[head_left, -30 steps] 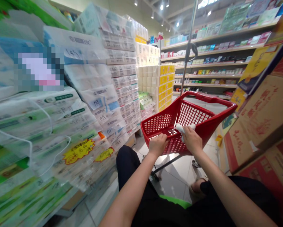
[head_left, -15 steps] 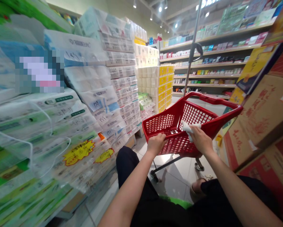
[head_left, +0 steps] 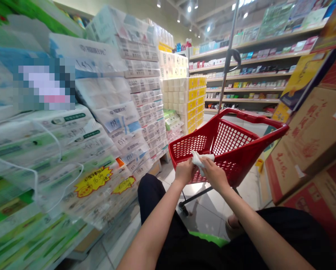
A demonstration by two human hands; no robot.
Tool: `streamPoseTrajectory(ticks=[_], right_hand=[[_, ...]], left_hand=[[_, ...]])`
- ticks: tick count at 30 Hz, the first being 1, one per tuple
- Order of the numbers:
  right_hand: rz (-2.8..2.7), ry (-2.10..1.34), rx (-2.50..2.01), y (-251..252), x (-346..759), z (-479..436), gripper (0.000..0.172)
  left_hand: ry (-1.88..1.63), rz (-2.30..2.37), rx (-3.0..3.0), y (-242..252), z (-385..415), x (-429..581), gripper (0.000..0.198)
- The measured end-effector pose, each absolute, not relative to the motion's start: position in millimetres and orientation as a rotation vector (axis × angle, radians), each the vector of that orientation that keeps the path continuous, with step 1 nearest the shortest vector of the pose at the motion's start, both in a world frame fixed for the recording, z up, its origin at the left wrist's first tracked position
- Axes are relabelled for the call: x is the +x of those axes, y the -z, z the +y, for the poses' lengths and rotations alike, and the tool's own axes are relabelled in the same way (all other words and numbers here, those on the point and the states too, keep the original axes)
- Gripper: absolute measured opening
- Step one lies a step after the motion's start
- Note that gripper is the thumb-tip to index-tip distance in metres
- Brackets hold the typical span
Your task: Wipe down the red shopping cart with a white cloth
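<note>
A red plastic shopping trolley (head_left: 242, 133) stands in the aisle just ahead of me. My left hand (head_left: 185, 171) is closed over its near rim. My right hand (head_left: 215, 174) sits beside it, fingers wrapped round a crumpled white tissue (head_left: 199, 159) that rests against the same rim, touching my left hand. The basket looks empty through its mesh walls.
Stacked packs of toilet paper and tissues (head_left: 108, 105) fill the left side, with yellow price tags (head_left: 93, 181). Cardboard boxes (head_left: 311, 142) lean in on the right. Shelves of goods (head_left: 249, 71) run along the back. A metal pole (head_left: 229, 56) rises behind the trolley.
My right hand slid left along the trolley's rim with the tissue, ending next to my left hand. The trolley shifted slightly; my left hand stayed on the rim.
</note>
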State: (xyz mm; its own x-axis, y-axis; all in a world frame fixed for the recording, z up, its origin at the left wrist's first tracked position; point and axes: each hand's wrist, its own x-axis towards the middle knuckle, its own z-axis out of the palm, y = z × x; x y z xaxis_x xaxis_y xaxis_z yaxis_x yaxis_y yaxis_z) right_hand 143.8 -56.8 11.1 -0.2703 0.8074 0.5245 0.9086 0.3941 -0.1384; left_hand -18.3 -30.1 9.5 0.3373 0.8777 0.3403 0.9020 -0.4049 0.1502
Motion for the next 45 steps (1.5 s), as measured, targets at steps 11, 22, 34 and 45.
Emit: streamPoseTrajectory(ticks=[11, 22, 34, 45], right_hand=[[-1.899, 0.415, -1.746, -34, 231, -37, 0.034], [-2.201, 0.317, -1.468, -19, 165, -54, 0.041], [-1.834, 0.224, -1.675, -30, 217, -48, 0.037], [-2.076, 0.179, -1.464, -24, 178, -58, 0.040]], left_hand=[[0.610, -1.618, -2.510, -9, -28, -15, 0.028], [0.621, -1.612, -2.528, -9, -29, -24, 0.034], [0.609, -1.618, -2.494, -7, -27, -17, 0.026], [0.571, -1.643, -2.523, -12, -31, -21, 0.031]])
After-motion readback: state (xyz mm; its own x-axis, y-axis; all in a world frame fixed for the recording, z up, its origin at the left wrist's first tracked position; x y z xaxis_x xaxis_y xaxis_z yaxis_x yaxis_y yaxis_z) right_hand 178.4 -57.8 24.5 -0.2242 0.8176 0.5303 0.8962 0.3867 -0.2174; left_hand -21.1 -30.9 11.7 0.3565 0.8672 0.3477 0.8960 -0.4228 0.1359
